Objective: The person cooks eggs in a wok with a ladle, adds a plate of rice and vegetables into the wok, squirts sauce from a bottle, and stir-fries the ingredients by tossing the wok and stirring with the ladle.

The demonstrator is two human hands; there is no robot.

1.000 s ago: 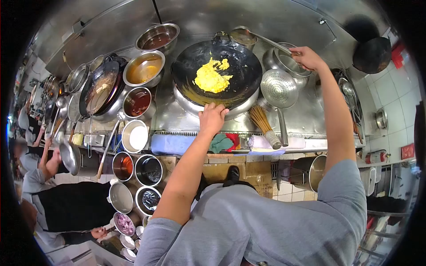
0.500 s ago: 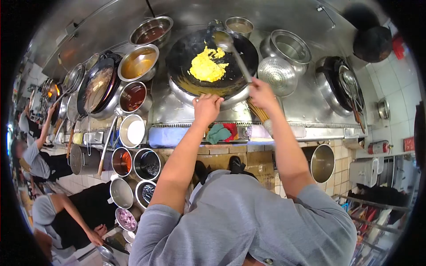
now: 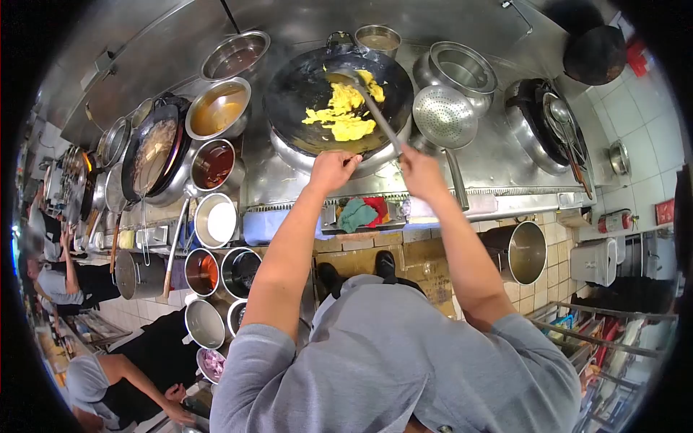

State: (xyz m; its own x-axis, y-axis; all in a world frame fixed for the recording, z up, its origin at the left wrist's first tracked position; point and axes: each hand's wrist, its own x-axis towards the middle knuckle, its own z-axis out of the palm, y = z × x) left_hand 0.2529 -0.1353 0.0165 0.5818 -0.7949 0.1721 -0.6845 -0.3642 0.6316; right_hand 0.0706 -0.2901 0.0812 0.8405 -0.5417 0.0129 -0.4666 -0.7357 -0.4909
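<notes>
Yellow scrambled egg [image 3: 354, 128] lies in broken clumps in a black wok [image 3: 289, 94] on the stove. My left hand [image 3: 333, 171] is closed on the wok's near edge; a cloth or handle under the fingers cannot be made out. Closed around a long metal ladle [image 3: 381, 119], my right hand [image 3: 422, 175] is just right of the wok's near rim. The ladle's bowl is down in the wok, at the far left of the egg.
A perforated strainer [image 3: 445, 115] rests against a metal pot [image 3: 463, 68] on the right. Left of the wok stand bowls of amber liquid [image 3: 219, 110] and dark red sauce [image 3: 214, 164]. Another wok [image 3: 153, 155] is further left. A co-worker's arm [image 3: 148, 386] shows at lower left.
The ladle's bowl has come down from above the wok's far side into the egg. What was one mass of egg is now split and spread toward the far right.
</notes>
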